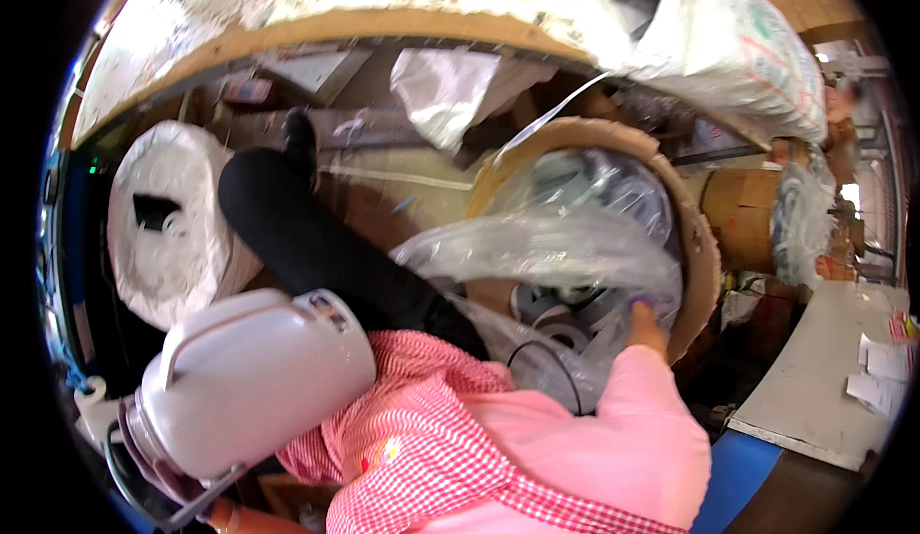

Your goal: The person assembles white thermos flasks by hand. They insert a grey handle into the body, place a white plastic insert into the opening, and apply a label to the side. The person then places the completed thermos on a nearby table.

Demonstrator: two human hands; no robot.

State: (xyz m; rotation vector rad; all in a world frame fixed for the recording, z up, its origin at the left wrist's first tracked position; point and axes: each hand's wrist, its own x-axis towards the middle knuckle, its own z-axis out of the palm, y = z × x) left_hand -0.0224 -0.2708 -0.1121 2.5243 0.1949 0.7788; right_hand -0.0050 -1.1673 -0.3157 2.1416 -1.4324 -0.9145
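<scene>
Reaching into a round cardboard drum (700,246) at centre right of the frame: right hand (648,325), pink sleeve to the wrist, fingers buried in a clear plastic liner bag (556,246); degree of closure cannot be told, fingertips hidden by film. Liner thin, glossy, crumpled, bunched over the drum mouth; judged light, limp and slippery, liable to tear if pulled at one spot; best gathered in a bunch at the rim. Beneath it, grey ring-shaped parts (561,318), partly seen, apparently rigid.

Held at lower left of the frame: white electric kettle body (254,381), smooth moulded shell with arched handle and open mouth toward the lower edge. Left hand (222,513) barely visible under it, seemingly gripping near the mouth; grip not confirmable. Kettle judged stiff, fairly light, smooth-skinned; handle the secure hold.

Noted around: white foam roll (168,237) at left, woven sack (738,45) at upper right, pale tabletop (815,390) at right.
</scene>
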